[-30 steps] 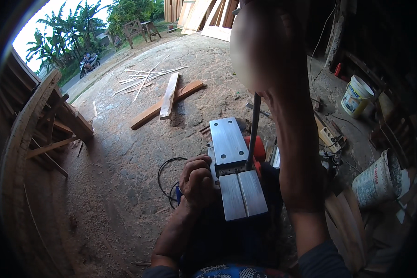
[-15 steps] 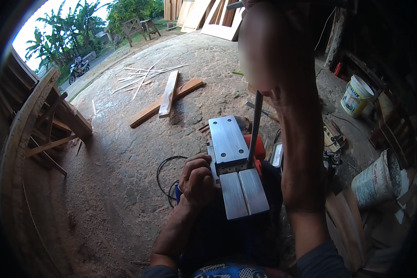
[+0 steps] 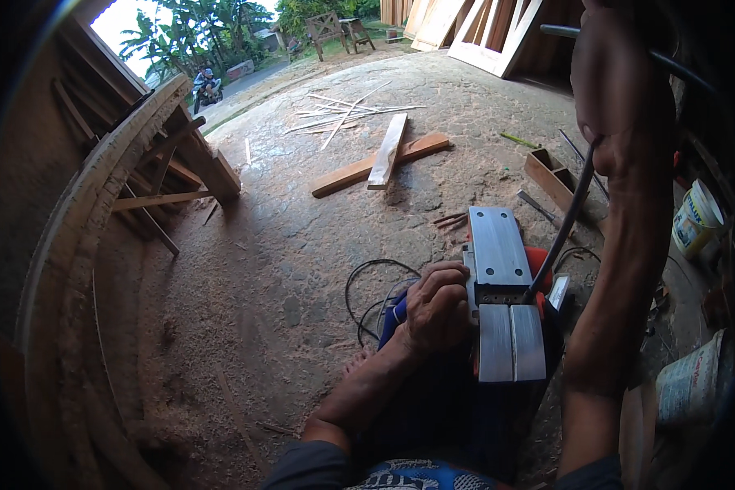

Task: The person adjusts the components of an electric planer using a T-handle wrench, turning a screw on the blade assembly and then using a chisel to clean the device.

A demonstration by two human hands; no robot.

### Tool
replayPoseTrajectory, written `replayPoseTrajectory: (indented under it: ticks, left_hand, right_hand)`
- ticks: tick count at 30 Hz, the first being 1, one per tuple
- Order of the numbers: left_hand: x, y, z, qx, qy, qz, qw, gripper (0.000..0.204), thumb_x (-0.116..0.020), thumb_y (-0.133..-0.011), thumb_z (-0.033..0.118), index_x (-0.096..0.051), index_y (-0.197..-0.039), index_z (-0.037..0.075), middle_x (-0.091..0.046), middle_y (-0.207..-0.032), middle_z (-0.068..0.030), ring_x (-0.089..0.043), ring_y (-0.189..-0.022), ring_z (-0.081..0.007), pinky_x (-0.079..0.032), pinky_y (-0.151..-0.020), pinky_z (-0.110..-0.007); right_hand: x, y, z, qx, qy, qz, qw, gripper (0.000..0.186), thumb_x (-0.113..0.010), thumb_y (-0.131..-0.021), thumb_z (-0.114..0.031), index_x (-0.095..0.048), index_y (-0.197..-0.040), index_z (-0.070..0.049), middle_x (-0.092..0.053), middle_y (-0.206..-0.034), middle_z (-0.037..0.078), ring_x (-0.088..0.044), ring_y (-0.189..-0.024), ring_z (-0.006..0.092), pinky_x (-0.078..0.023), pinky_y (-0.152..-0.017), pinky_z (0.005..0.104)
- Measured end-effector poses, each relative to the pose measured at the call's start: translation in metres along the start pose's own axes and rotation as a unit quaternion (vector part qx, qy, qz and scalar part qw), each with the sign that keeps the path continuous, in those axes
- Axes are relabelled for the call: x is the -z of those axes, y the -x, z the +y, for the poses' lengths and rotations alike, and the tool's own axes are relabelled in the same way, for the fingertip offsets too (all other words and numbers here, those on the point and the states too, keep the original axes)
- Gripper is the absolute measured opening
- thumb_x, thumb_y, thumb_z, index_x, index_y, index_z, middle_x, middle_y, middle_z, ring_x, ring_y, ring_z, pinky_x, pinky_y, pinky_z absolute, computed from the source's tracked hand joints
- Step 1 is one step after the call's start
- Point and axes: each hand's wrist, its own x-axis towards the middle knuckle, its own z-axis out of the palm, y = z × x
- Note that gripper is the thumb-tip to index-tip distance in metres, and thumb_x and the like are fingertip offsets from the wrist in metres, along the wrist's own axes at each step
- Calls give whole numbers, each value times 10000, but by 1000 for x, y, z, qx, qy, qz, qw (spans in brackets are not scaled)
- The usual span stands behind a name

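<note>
Beside the curled fingers of the left hand (image 3: 438, 309), and touching them on their right, lies an upturned planer (image 3: 498, 245), its metal sole plates facing up. These fingers bend against its side; whether they grip it cannot be told. Higher and farther right, the fingers of the right hand (image 3: 622, 82), partly blurred, are closed around the crossbar of a T-shaped tool (image 3: 562, 233), whose shaft slants down from them to the gap between the plates. Left of the left fingers loops a black cable (image 3: 349, 287); beyond them lie two crossed boards (image 3: 386, 155) and thin wooden strips (image 3: 354, 117). Below the right fingers, rightward, stands a bucket (image 3: 698, 219).
</note>
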Motion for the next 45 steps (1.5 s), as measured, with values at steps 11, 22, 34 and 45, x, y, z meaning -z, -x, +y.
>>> replayPoseTrajectory:
  ticks: [11, 22, 34, 45]
  left_hand:
    - [-1, 2, -4, 4, 18, 9, 1000, 30, -618, -845, 11, -593, -834, -2, -642, -927, -173, -690, -930, -348, -580, -775, -428]
    - [-5, 0, -2, 7, 0, 22, 1000, 79, -565, -879, 20, -561, -800, 17, -640, -844, -143, -712, -898, -341, -596, -764, -421]
    - [-5, 3, -4, -1, 10, 37, 999, 93, -564, -888, 31, -570, -797, 13, -637, -840, -146, -707, -887, -342, -593, -755, -423]
    - [-3, 2, -3, 8, -3, 25, 1000, 108, -590, -879, 61, -577, -782, 14, -642, -855, -147, -711, -887, -343, -592, -747, -421]
  right_hand:
    - [12, -14, -1, -37, -29, -62, 997, 280, -521, -1037, -277, -464, -786, -165, -344, -474, -45, -252, -310, 86, -187, -297, 282]
    - [23, -35, 17, -63, -101, -144, 982, 354, -493, -1052, -290, -432, -725, -170, -312, -478, -48, -248, -309, 94, -179, -302, 289]
    - [21, -20, 2, -7, 36, -20, 999, 258, -567, -1059, -330, -564, -922, -112, -374, -521, -57, -316, -359, 70, -232, -343, 265]
    - [13, -9, -4, 3, 38, -17, 999, 315, -532, -1065, -370, -556, -934, -85, -400, -497, -25, -345, -331, 94, -254, -305, 286]
